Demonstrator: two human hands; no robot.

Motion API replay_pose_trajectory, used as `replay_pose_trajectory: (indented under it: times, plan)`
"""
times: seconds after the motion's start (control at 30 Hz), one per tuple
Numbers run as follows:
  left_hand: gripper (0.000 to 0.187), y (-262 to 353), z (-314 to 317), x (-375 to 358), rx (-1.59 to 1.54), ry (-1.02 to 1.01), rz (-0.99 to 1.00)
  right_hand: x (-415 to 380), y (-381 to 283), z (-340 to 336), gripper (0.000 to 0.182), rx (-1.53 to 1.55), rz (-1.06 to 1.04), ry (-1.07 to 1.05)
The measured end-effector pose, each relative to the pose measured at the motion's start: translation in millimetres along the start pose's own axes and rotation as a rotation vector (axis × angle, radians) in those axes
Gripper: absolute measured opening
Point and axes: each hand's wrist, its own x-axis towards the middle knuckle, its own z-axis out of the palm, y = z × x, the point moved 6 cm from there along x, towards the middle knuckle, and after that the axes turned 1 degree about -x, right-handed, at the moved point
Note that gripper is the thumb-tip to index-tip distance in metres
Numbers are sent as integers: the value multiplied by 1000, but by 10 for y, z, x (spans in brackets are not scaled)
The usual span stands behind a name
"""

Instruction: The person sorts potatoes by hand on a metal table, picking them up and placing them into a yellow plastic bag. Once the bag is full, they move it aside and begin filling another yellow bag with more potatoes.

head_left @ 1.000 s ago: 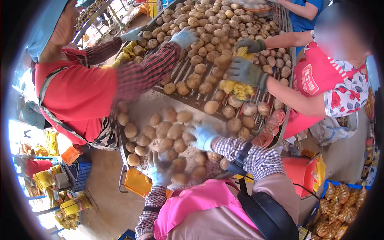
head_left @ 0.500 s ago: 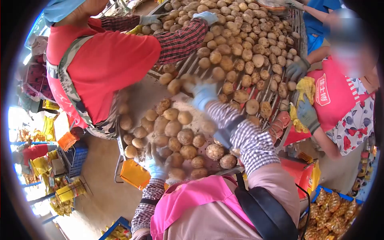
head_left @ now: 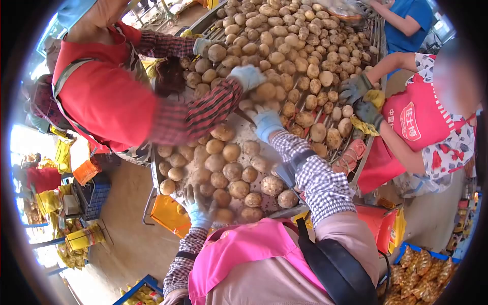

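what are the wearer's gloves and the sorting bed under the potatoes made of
Gloves on the left hand and right hand: probably knit fabric, pale blue and matte, no sheen. Sorting bed: looks like metal, parallel grey bars with gaps. Potatoes: dusty tan skins.

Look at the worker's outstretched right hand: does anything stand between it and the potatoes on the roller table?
Yes. The right hand reaches toward the potatoes on the rollers, but a co-worker's plaid sleeve and gloved hand lie just beyond it, partly across that reach.
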Motion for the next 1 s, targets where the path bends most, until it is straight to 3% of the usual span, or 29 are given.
replay_pose_trajectory:
  times: [0.1,0.17,0.2,0.23,0.3,0.33,0.4,0.47,0.57,0.63,0.7,0.77,0.8,0.83,0.9,1.0]
  plan:
    - [87,46,-45,6,-55,45,-27,-4,-91,241,24,-118,156,-161]
    - [86,10,-19,7,-82,64,-15,-154,-270,348,23,-52,166,-157]
    - [85,3,-22,-12,-104,65,-2,-235,-459,421,25,59,2,-178]
    - [85,-3,-28,-38,-103,68,-7,-378,-512,456,25,60,-4,-179]
    - [84,-28,-57,-56,-126,66,-45,-583,-734,142,29,270,12,-384]
    - [84,-78,-31,-76,-153,90,-30,-524,-712,87,29,269,5,-380]
    - [84,-74,-47,-65,-131,68,-44,-286,-557,-216,31,150,12,-35]
    - [82,-10,-72,-75,-123,55,-66,127,-256,-598,28,36,222,56]
    - [83,11,-105,-47,-133,86,-58,701,116,-476,26,-50,276,19]
    - [83,-35,-81,-55,-149,114,-45,995,248,-162,34,-86,288,-233]
    - [84,-52,-97,-32,-185,119,-52,1238,198,-15,32,35,251,-205]
    - [84,-52,-120,-14,-192,74,-85,1382,213,175,40,4,402,-386]
    - [83,-53,-150,-5,-216,80,-103,1423,241,198,52,64,429,-430]
    - [82,-42,-162,13,-246,83,-118,1404,207,68,52,67,454,-425]
    - [80,-92,-185,18,-282,137,-107,1285,-70,-97,58,-15,258,-745]
    - [76,-80,-240,105,-271,142,-82,932,-224,-67,55,59,295,-521]
